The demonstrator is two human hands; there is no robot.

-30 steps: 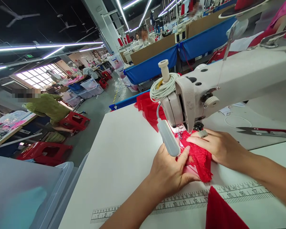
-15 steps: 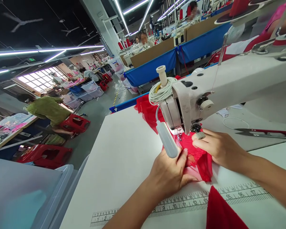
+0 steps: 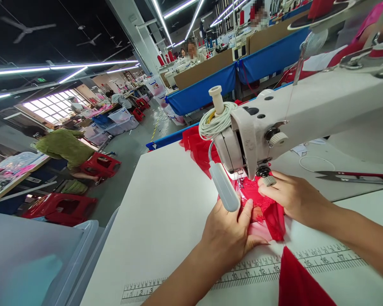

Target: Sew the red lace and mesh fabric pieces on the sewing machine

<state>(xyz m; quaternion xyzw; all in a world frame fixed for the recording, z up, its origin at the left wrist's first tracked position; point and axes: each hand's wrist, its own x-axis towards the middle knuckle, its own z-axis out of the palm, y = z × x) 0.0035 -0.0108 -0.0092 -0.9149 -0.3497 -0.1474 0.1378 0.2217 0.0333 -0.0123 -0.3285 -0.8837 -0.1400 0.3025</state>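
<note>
A piece of red lace fabric (image 3: 268, 212) lies under the head of a white sewing machine (image 3: 306, 114). My left hand (image 3: 230, 233) rests flat on its near left edge, fingers pressing the cloth down beside the machine's small lamp (image 3: 225, 187). My right hand (image 3: 290, 197) lies on the fabric's right side, close to the needle area, fingers curled onto the lace. More red fabric (image 3: 199, 146) is bunched behind the machine. Another red piece (image 3: 298, 282) hangs at the table's near edge.
The white table (image 3: 166, 204) carries a printed ruler strip (image 3: 242, 276) along its front. Red-handled snips (image 3: 354, 177) lie to the right of the machine. A clear plastic bin (image 3: 35, 259) stands at my left. Other people work at distant tables; red stools stand in the aisle.
The red lace has been drawn in and bunched tighter between my hands. Both hands have shifted a little toward the needle.
</note>
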